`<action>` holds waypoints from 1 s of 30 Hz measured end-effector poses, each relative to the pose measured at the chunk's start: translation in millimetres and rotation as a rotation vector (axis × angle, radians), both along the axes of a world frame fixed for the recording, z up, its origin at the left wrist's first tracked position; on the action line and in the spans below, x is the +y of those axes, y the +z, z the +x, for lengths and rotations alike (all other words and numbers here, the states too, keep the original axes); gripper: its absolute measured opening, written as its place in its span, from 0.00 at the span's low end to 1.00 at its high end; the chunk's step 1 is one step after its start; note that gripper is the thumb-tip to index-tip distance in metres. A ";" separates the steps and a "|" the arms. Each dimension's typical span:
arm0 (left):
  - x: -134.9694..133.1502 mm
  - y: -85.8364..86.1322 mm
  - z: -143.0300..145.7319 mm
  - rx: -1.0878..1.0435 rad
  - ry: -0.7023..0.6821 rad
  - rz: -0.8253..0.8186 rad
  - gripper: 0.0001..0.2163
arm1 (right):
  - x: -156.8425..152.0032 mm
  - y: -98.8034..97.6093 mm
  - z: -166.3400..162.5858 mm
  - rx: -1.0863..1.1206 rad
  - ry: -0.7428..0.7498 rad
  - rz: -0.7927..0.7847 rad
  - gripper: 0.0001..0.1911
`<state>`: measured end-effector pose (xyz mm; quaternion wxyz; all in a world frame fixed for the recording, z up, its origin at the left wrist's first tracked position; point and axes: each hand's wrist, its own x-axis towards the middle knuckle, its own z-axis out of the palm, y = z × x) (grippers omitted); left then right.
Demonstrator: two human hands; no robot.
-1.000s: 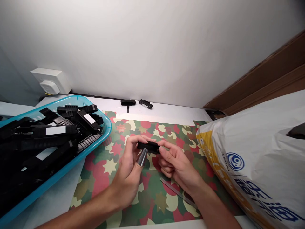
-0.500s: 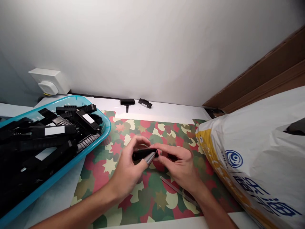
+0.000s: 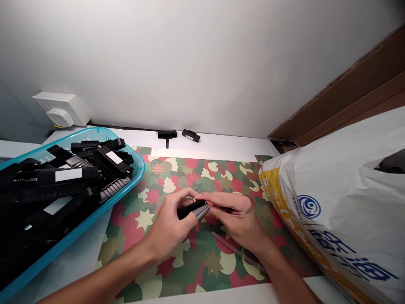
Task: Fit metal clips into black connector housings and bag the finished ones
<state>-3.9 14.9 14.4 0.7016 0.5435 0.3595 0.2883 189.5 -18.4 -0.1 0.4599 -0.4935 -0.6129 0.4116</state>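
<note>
a big white woven sack (image 3: 344, 202) with a yellow stripe and blue print fills the right side, its lower edge lying over the patterned mat (image 3: 177, 169). the mat, printed with red, green and cream stars, covers the middle of the white table (image 3: 221, 147). at the left a turquoise plastic basket (image 3: 133, 179) sits partly on the mat's edge, piled with long black plastic parts (image 3: 63, 185), some with white labels. a white wall box (image 3: 58, 110) is fixed behind the basket.

over the middle of the mat the two hands meet. the left hand (image 3: 166, 230) closes its fingers and thumb around a small black plastic piece (image 3: 190, 208), gripping it from the left; the thumb wears a silver metal cap (image 3: 202, 211). the right hand (image 3: 237, 217) lies palm down with its fingertips on the right end of the same piece, so both hands hold it just above the mat.

a thin clear strip (image 3: 237, 253) lies on the mat under the right wrist. two small black parts (image 3: 179, 135) rest on the bare table near the wall, well apart from the hands.
</note>
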 end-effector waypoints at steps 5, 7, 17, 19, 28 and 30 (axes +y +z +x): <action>-0.4 0.9 0.5 -0.014 0.004 0.000 0.12 | -0.6 -0.5 -0.1 0.015 -0.005 -0.005 0.13; -0.7 1.2 0.5 -0.020 0.010 0.001 0.13 | -1.3 -0.2 -0.5 0.016 -0.007 -0.021 0.13; -2.2 -1.4 -0.4 -0.036 0.006 0.039 0.07 | -2.1 -2.0 -0.4 0.004 -0.004 -0.017 0.14; -2.5 -1.7 0.1 -0.024 0.012 0.047 0.07 | -1.9 -1.4 -0.6 0.005 0.002 -0.003 0.14; 0.0 -7.6 0.9 -0.022 0.046 -0.039 0.11 | -3.9 -2.5 1.3 -0.026 0.064 0.070 0.17; 1.7 -7.5 1.4 -0.012 0.060 -0.038 0.12 | -4.5 -1.8 1.1 -0.030 0.062 0.068 0.16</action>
